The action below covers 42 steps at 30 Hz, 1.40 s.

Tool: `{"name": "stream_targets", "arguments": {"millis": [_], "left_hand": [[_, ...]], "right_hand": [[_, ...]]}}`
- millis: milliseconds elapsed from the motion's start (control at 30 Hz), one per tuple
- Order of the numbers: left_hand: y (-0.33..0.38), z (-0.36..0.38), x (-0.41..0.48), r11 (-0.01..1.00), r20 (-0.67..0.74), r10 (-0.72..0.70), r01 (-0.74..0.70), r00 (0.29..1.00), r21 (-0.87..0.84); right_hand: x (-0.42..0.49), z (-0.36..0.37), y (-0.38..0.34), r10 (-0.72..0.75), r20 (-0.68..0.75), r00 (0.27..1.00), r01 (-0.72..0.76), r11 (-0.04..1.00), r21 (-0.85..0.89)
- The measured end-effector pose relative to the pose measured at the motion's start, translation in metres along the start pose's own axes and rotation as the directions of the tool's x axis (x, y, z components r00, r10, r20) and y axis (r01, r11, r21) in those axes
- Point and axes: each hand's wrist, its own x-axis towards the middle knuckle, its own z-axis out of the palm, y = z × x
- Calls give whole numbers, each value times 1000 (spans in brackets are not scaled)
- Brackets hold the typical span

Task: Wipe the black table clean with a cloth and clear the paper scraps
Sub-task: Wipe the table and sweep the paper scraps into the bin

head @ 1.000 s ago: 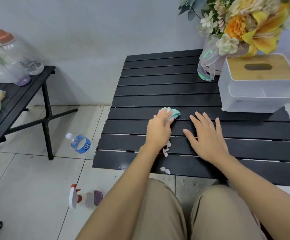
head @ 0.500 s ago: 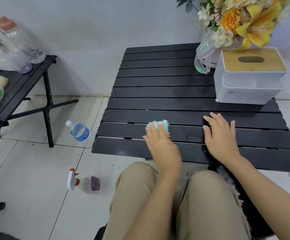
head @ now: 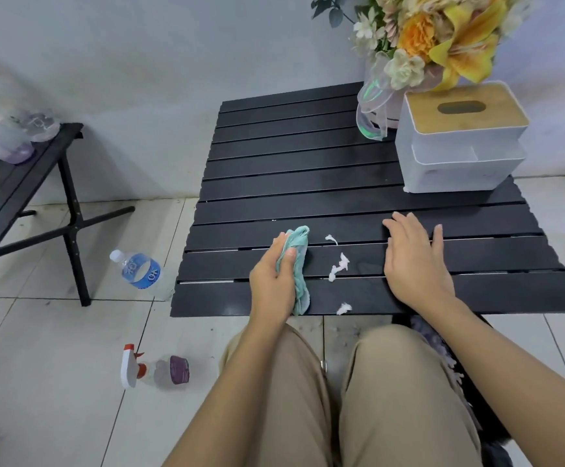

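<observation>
The black slatted table point(head: 291, 163) fills the middle of the view. My left hand point(head: 272, 281) grips a bunched teal cloth point(head: 299, 264) pressed on the near slats. Just right of the cloth lie white paper scraps point(head: 339, 266), with one small piece point(head: 331, 238) farther back and another point(head: 343, 308) at the front edge. My right hand point(head: 416, 264) rests flat on the table with fingers spread, right of the scraps, holding nothing.
A white tissue box with a wooden lid point(head: 459, 139) and a flower bouquet point(head: 436, 42) stand at the table's back right. On the tiled floor lie a water bottle point(head: 139, 269) and a spray bottle point(head: 154, 367). A black side bench point(head: 21, 183) with bottles stands left.
My left hand with the cloth has drawn back from mid-table to the near slats and turned the cloth lengthwise. The scraps now lie uncovered between my hands. My right hand shifted slightly right.
</observation>
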Motion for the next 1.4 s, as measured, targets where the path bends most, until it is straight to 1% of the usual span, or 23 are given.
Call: {"name": "stream_targets", "arguments": {"millis": [100,300,433,500,567,600,667,700,733,767,833,900,967,1033,1067,1133,1167,1200,1233,1267,1300,1333,1400], "left_hand": [[-4,1,3,999,-28,33,-32,999,19],[-1,-10,16,998,-42,39,-38,998,41],[4,-15,17,997,3,50,-50,999,52],[9,-23,19,999,5,35,-35,999,11],[15,-40,27,999,-108,30,-31,994,-11],[17,-49,31,1000,-183,28,-26,983,15],[17,-67,34,995,-294,15,15,956,101],[16,-73,32,991,-316,8,36,949,133],[14,-75,29,987,-320,5,47,947,152],[13,-74,22,985,-314,15,40,949,169],[6,-60,5,975,-289,73,-8,955,220],[-5,-32,-11,945,-268,143,-52,953,322],[-15,4,-25,890,-242,178,-52,954,453],[-13,46,-31,854,-244,176,-25,954,519],[-9,65,-33,838,-219,184,-36,958,545],[4,94,-41,802,-103,242,-139,965,581],[10,102,-43,807,-9,241,-195,971,557],[18,101,-42,849,70,214,-221,974,481],[26,92,-37,914,121,156,-190,980,360],[31,75,-27,969,157,82,-115,984,218],[36,54,-15,994,156,34,-50,987,99],[38,30,1,998,120,15,-21,993,51],[34,-17,35,995,-5,12,-12,1000,96]], "right_hand": [[1,1,-1,5,17,1000,-4,1000,-15],[6,6,-17,36,43,998,-34,998,-44],[6,7,-20,42,39,998,-40,997,-68],[6,7,-20,45,39,998,-42,996,-74],[7,7,-20,37,39,999,-35,998,-55],[7,7,-19,26,40,999,-25,999,-23],[7,1,-14,16,35,999,-19,995,102],[6,-5,-8,23,24,999,-26,986,165],[4,-10,0,29,5,1000,-30,981,190],[0,-16,9,37,-16,999,-33,985,172],[-9,-24,30,64,-35,997,-61,995,79],[-17,-24,42,96,-13,995,-96,995,-1],[-21,-19,42,90,-9,996,-90,994,-56],[-21,-17,38,92,-19,996,-94,992,-83],[-20,-17,37,94,-20,995,-96,991,-92],[-20,-16,38,85,-18,996,-87,990,-108],[-20,-16,39,86,-16,996,-87,990,-111],[-19,-17,40,86,-12,996,-87,990,-112],[-19,-17,40,85,-13,996,-86,990,-111],[-19,-17,40,84,-18,996,-86,990,-108],[-18,-16,40,85,-24,996,-88,991,-105],[-18,-16,40,88,-29,996,-91,990,-104],[-18,-14,40,97,-45,994,-101,989,-108]]}}
